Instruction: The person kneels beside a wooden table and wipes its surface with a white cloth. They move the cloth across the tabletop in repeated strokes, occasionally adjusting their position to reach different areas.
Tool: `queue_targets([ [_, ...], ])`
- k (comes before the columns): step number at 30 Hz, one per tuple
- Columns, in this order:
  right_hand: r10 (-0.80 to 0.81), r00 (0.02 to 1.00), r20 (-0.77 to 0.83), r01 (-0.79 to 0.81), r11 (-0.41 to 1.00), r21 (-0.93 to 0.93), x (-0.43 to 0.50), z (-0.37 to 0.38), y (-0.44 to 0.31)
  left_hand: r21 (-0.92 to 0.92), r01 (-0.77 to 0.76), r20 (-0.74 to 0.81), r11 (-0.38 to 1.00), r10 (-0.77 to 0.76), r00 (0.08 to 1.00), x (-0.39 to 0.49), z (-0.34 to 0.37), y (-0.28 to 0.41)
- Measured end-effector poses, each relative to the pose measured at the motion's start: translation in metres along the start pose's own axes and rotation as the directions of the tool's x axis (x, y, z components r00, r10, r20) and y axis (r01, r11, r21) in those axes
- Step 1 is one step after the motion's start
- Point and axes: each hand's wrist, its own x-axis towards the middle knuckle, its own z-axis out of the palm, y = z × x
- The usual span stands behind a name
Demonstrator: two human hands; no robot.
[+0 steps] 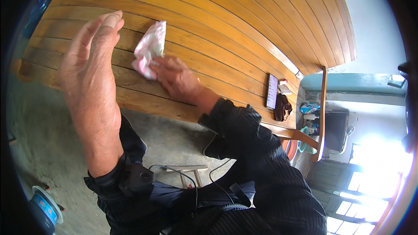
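Observation:
A pink-and-white cloth (150,47) lies partly bunched on the slatted wooden seat of a bench (209,60). My right hand (178,78) is on the cloth's near right end, its fingers gripping and pressing it against the slats; the hand is slightly blurred. To the left, my left hand (94,52) is raised above the bench's front edge, seen from the thumb side, with nothing visible in it. Its thumb lies in front of the other fingers and partly hides them.
A smartphone (271,91) with its screen lit lies on the seat at right, beside a dark brown cloth item (282,107) and small packets. A wooden armrest (321,114) bounds that end. On the floor are a small wooden stool (187,168) and a spool-like object (47,205). Cables cross my lap.

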Motion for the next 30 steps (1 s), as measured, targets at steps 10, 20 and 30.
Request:
queue_targets([
  [10,0.588,0.680,0.438,-0.721,0.428,0.545,0.020,-0.080,-0.001,0.109,-0.101,0.049,0.989,0.096,0.994,0.004,-0.007,-0.002],
  [20,0.405,0.903,-0.142,-0.413,0.910,-0.032,0.030,0.004,0.018,0.139,-0.075,0.050,0.987,0.069,0.996,0.001,-0.005,-0.002],
  [30,-0.139,0.985,0.100,0.153,0.976,-0.154,-0.021,-0.003,-0.023,0.164,-0.093,0.068,0.982,0.082,0.994,0.002,0.000,-0.006],
])
